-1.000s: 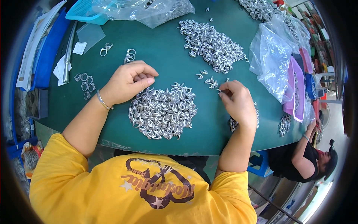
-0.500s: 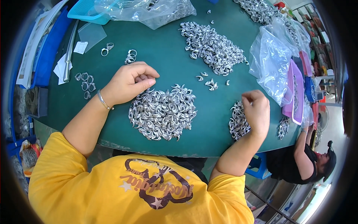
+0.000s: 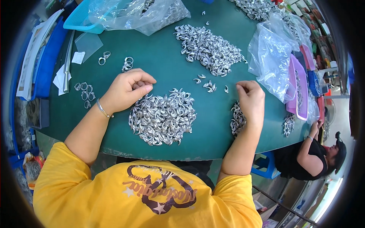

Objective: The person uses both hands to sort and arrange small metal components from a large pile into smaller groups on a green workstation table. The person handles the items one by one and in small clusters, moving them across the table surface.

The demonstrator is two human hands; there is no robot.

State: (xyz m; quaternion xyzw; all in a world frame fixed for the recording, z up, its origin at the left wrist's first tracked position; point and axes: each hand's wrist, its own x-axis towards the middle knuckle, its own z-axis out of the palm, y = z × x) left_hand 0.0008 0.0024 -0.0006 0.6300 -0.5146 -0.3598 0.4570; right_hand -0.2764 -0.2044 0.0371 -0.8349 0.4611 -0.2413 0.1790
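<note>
My left hand (image 3: 131,89) hovers at the back left edge of a heap of small silver crescent-shaped metal pieces (image 3: 163,117). Its fingers are curled, thumb close to the forefinger; whatever lies between them is too small to make out. Above a second, smaller pile of the pieces (image 3: 238,121), partly covered by the wrist, is my right hand (image 3: 251,99). Thumb and fingertips are pinched together there, and anything in them is hidden. A few loose crescents (image 3: 210,86) lie between the hands, farther back. Behind them spreads another large pile (image 3: 209,49).
Several silver rings (image 3: 86,93) and a tapered metal rod (image 3: 67,68) lie at left. A turquoise basket (image 3: 81,26) and clear plastic bag (image 3: 163,17) stand at the back. At right are another bag (image 3: 270,57), a lilac basket (image 3: 301,89) and a seated person (image 3: 300,159).
My right hand has moved slightly back and left, away from the small right pile towards the loose crescents. The left hand keeps its pose, while the whole view has shifted a little.
</note>
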